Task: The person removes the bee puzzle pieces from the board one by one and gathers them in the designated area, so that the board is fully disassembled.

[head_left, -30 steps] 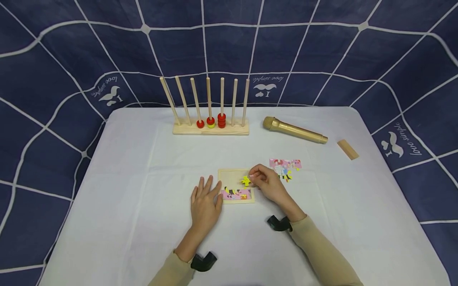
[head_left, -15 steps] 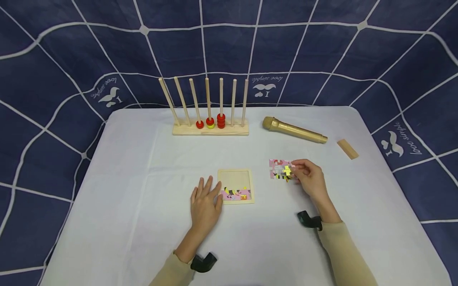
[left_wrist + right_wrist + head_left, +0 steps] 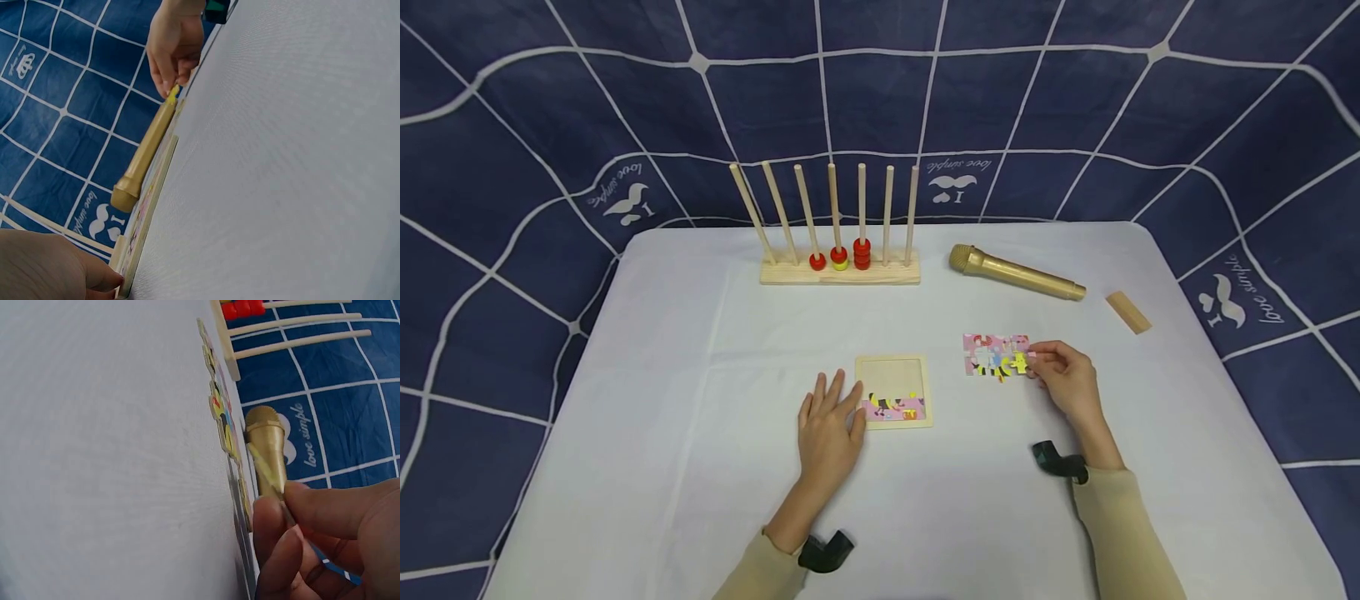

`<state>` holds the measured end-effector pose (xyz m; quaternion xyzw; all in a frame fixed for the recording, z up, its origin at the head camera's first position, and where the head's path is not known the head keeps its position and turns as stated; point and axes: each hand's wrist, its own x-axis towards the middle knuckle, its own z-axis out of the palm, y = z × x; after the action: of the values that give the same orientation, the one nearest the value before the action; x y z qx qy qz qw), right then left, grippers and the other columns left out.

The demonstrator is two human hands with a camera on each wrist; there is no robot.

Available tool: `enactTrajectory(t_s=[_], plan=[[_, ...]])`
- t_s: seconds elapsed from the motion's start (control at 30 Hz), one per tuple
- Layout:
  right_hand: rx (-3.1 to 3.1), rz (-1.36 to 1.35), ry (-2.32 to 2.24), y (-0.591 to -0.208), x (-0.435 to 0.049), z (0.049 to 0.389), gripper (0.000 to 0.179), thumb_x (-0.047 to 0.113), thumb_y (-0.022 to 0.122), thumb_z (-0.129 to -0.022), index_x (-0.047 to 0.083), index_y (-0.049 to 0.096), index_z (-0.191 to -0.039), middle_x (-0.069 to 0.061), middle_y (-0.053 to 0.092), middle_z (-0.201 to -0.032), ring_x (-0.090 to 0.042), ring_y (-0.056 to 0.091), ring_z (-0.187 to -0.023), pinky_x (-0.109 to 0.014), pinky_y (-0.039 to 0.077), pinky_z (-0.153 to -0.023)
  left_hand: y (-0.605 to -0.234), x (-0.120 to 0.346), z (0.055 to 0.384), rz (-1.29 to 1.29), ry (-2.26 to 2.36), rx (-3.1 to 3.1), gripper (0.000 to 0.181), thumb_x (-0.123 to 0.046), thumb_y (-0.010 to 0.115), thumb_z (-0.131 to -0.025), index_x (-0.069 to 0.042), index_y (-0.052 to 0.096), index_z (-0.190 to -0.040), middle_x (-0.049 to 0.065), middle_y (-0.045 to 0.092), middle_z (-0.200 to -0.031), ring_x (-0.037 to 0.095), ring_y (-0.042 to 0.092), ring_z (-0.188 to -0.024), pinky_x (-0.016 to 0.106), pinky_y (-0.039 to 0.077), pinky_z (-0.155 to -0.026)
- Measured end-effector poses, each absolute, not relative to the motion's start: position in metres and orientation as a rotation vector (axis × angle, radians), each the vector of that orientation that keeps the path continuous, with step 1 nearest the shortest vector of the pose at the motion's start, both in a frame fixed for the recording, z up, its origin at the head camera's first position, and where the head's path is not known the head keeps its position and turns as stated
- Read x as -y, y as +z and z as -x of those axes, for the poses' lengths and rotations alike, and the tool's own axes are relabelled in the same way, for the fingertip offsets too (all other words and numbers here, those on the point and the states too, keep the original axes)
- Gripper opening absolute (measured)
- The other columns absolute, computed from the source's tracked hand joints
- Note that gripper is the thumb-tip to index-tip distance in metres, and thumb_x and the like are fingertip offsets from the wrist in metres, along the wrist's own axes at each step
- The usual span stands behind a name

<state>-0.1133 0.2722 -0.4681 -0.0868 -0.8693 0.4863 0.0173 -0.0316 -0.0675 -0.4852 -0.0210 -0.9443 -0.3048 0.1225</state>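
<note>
My right hand (image 3: pixel 1067 379) pinches a yellow jigsaw piece (image 3: pixel 1019 362) between thumb and fingers. In the right wrist view the jigsaw piece (image 3: pixel 265 467) is tilted, just above the table. It is at the right side of a joined pink patch of jigsaw pieces (image 3: pixel 981 342) with a bee picture; whether they touch I cannot tell. My left hand (image 3: pixel 829 433) lies with fingers spread on the cloth, thumb and forefinger touching the left edge of a square wooden puzzle tray (image 3: pixel 928 387). A row of fitted pieces (image 3: pixel 895 409) fills the tray's near part; bare wood shows above.
A wooden peg rack (image 3: pixel 841 277) with red and yellow beads stands at the back. Right of it lie a gold microphone (image 3: pixel 1018 272) and a small brown wooden block (image 3: pixel 1128 312). Dark blue gridded cloth (image 3: pixel 880 100) hangs behind the white-covered table (image 3: pixel 737 375).
My right hand has carried the yellow jigsaw piece from over the tray rightward to the joined patch, then slightly further to its right side. My left hand stays by the tray.
</note>
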Motion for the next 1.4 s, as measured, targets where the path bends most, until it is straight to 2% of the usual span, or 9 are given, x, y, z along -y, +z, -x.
enactTrajectory(t_s=[0.23, 0.4, 0.6, 1.07, 1.3, 1.4], plan=[[2.725, 0.257, 1.390, -0.473, -0.270, 0.113, 0.017, 0.007, 0.069, -0.090, -0.003, 0.068, -0.103, -0.008, 0.065, -0.079, 0.000, 0.058, -0.059, -0.015, 0.049, -0.051, -0.486, 0.068, 0.032, 0.063, -0.879, 2.757, 0.036, -0.011, 0.071, -0.087, -0.005, 0.069, -0.122, 0.021, 0.051, -0.143, 0.044, 0.036, -0.141, 0.062, 0.026, -0.110], [2.752, 0.233, 1.234, -0.475, -0.268, 0.112, 0.015, 0.007, 0.071, -0.088, -0.002, 0.070, -0.100, -0.014, 0.066, -0.083, -0.004, 0.054, -0.065, -0.012, 0.043, -0.056, -0.486, 0.068, 0.032, 0.063, -0.878, 2.760, 0.036, -0.012, 0.071, -0.087, -0.005, 0.069, -0.122, 0.021, 0.050, -0.143, 0.043, 0.036, -0.141, 0.062, 0.026, -0.110], [2.760, 0.219, 1.112, -0.475, -0.266, 0.111, 0.015, 0.007, 0.072, -0.087, -0.001, 0.072, -0.099, -0.016, 0.066, -0.084, -0.015, 0.053, -0.072, -0.012, 0.039, -0.061, -0.485, 0.068, 0.033, 0.068, -0.879, 2.749, 0.036, -0.011, 0.071, -0.086, -0.005, 0.069, -0.122, 0.022, 0.051, -0.142, 0.044, 0.036, -0.141, 0.063, 0.027, -0.110], [2.740, 0.205, 1.030, -0.481, -0.266, 0.112, 0.012, 0.005, 0.073, -0.085, -0.001, 0.072, -0.095, -0.015, 0.065, -0.080, -0.010, 0.049, -0.068, -0.015, 0.035, -0.061, -0.485, 0.068, 0.032, 0.069, -0.869, 2.754, 0.037, -0.011, 0.071, -0.086, -0.005, 0.069, -0.122, 0.022, 0.051, -0.142, 0.044, 0.037, -0.140, 0.062, 0.027, -0.110], [2.738, 0.211, 1.029, -0.480, -0.265, 0.111, 0.011, 0.004, 0.072, -0.085, -0.002, 0.072, -0.094, -0.015, 0.065, -0.080, -0.017, 0.052, -0.070, -0.018, 0.035, -0.062, -0.485, 0.068, 0.032, 0.068, -0.871, 2.753, 0.036, -0.011, 0.071, -0.086, -0.005, 0.069, -0.121, 0.021, 0.051, -0.142, 0.044, 0.037, -0.140, 0.062, 0.028, -0.109], [2.737, 0.232, 1.038, -0.478, -0.265, 0.111, 0.012, 0.006, 0.072, -0.086, -0.002, 0.072, -0.095, -0.015, 0.065, -0.080, -0.015, 0.052, -0.070, -0.016, 0.036, -0.061, -0.485, 0.067, 0.032, 0.067, -0.879, 2.750, 0.036, -0.011, 0.071, -0.086, -0.005, 0.069, -0.121, 0.022, 0.051, -0.142, 0.044, 0.037, -0.140, 0.062, 0.027, -0.109]])
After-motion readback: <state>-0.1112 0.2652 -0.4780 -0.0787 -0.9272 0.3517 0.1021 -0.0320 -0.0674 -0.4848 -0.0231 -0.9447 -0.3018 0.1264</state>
